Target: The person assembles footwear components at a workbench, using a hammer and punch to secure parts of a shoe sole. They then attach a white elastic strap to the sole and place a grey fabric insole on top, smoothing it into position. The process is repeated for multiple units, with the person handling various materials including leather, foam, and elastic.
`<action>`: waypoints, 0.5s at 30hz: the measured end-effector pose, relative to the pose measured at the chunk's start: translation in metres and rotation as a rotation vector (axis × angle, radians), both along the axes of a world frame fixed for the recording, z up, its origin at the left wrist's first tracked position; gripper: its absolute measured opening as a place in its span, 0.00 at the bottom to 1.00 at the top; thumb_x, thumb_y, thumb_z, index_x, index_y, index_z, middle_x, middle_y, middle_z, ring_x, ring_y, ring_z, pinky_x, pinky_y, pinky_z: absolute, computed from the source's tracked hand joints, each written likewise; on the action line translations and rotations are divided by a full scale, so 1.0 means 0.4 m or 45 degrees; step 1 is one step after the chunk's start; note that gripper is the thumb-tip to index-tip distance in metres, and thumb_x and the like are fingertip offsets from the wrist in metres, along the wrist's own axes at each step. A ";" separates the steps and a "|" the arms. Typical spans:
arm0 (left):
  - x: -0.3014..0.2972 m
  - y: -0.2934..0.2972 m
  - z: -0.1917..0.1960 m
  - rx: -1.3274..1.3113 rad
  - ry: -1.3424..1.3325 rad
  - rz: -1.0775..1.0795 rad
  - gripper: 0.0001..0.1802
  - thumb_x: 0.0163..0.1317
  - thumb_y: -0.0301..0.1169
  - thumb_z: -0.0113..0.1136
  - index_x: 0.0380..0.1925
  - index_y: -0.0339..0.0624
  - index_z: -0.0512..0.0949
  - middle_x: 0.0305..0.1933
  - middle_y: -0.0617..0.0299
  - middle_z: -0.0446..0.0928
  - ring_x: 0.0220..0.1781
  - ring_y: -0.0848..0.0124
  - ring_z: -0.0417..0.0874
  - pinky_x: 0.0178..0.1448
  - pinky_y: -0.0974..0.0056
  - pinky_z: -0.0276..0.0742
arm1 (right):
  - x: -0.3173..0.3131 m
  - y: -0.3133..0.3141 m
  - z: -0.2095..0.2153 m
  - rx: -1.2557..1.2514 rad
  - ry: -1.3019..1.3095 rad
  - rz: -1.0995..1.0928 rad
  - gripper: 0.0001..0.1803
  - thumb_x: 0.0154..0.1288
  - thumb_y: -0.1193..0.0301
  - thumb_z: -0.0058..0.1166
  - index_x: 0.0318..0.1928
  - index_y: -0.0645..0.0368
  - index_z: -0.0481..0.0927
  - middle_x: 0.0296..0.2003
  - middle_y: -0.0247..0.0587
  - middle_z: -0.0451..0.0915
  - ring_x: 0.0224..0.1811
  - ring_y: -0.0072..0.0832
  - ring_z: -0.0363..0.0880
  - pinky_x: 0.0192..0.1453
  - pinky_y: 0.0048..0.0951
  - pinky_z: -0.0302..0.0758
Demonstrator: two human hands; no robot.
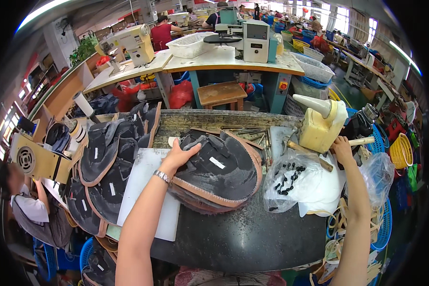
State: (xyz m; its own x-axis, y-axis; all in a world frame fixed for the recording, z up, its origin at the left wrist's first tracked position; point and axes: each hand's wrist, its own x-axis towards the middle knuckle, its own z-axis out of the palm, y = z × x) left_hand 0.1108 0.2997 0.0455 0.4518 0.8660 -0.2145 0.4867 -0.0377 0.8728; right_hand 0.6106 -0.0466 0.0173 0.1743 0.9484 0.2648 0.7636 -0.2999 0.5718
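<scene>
1. Left hand [180,155]: lay palm down, fingers loosely spread, on the near left edge of a stack of dark shoe-upper pieces [221,174]. It pinched nothing. A metal wristwatch [162,177] sat on the wrist.
2. Stack of dark shoe-upper pieces: grey-black, rounded, tan-edged, the top one carrying a small white label. It rested at the middle of the dark worktop [245,238], its left edge overlapping a white cutting board [148,190].
3. Right hand [342,148]: reached to the far right of the bench, closed around the pale handle of a tool [362,141] just beside a cream-yellow plastic container [320,127] with a cone-shaped spout. Whether the grip was tight could not be told.
4. Clear plastic bag [291,183]: lay between the stack and the right forearm, holding small black parts. White sheets lay under it.
5. Wooden-handled hammer [306,148]: lay slanted behind the bag, beside the container.
6. Metal rods and hand tools [255,134]: lay in a loose row at the back of the worktop, behind the stack.
7. More dark shoe pieces [105,162]: overlapped in a long spread left of the cutting board, well apart from the right hand.
8. White roll [83,104]: stood at the far left rear.
9. Blue basket [381,224]: hung at the right edge of the bench, with a yellow basket [401,151] beyond it.
10. Wooden stool [221,94]: stood behind the bench, under a light table bearing a white basket [190,45] and a grey machine [255,40].
</scene>
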 end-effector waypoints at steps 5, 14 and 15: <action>-0.025 0.049 -0.044 0.156 0.095 -0.148 0.58 0.42 0.56 0.69 0.64 0.30 0.54 0.60 0.44 0.69 0.63 0.59 0.69 0.64 0.63 0.64 | -0.276 0.009 0.155 0.094 0.306 -0.575 0.09 0.54 0.65 0.56 0.24 0.56 0.81 0.26 0.44 0.81 0.29 0.39 0.80 0.35 0.40 0.74; -0.026 0.019 -0.005 -0.112 -0.338 -0.247 0.50 0.45 0.36 0.73 0.63 0.31 0.53 0.53 0.48 0.72 0.49 0.64 0.77 0.50 0.65 0.75 | -0.680 0.428 0.075 0.059 2.560 0.133 0.39 0.59 0.54 0.55 0.60 0.74 0.63 0.54 0.57 0.73 0.54 0.38 0.74 0.56 0.29 0.72; -0.042 0.024 -0.026 -0.185 -0.434 -0.339 0.45 0.48 0.33 0.71 0.62 0.33 0.56 0.50 0.50 0.75 0.46 0.66 0.79 0.47 0.64 0.77 | -0.693 0.453 0.073 0.027 2.440 -0.017 0.40 0.58 0.53 0.55 0.66 0.61 0.60 0.58 0.55 0.70 0.58 0.39 0.71 0.60 0.31 0.69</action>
State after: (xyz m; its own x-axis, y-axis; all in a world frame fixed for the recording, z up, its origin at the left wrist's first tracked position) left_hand 0.0941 0.3093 0.0349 0.7207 0.6817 -0.1259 0.1609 0.0122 0.9869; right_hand 0.3335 0.1344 0.0466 0.2106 0.9443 -0.2528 0.2730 -0.3051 -0.9123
